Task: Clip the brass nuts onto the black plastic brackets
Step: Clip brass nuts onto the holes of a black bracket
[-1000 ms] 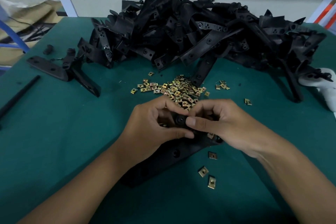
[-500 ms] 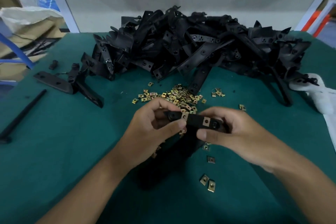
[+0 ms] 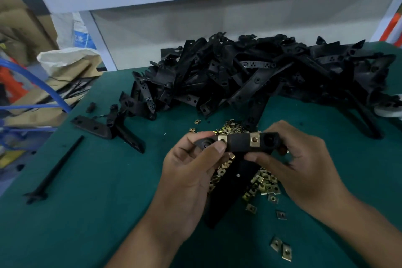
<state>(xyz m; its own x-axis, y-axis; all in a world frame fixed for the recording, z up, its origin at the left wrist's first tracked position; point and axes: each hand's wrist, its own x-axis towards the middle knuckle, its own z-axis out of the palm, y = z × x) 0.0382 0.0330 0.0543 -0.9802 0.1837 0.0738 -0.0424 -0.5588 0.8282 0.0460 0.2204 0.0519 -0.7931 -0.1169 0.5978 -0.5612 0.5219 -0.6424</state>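
A: Where's the bracket (image 3: 239, 143)?

B: Held above the loose brass nuts (image 3: 264, 183), long axis left to right, one leg hanging toward the green mat (image 3: 97, 191).

A: Who grips it?

B: Both. Left hand (image 3: 191, 172) pinches the left end, thumb beside one clipped nut (image 3: 222, 137); right hand (image 3: 304, 165) clamps the right end, nearer the second nut (image 3: 254, 139).

Black bracket (image 3: 239, 142) held level above the loose brass nuts (image 3: 264, 183), two nuts clipped on it: one (image 3: 222, 137) by the left thumb, one (image 3: 254, 139) toward the right-hand grip.
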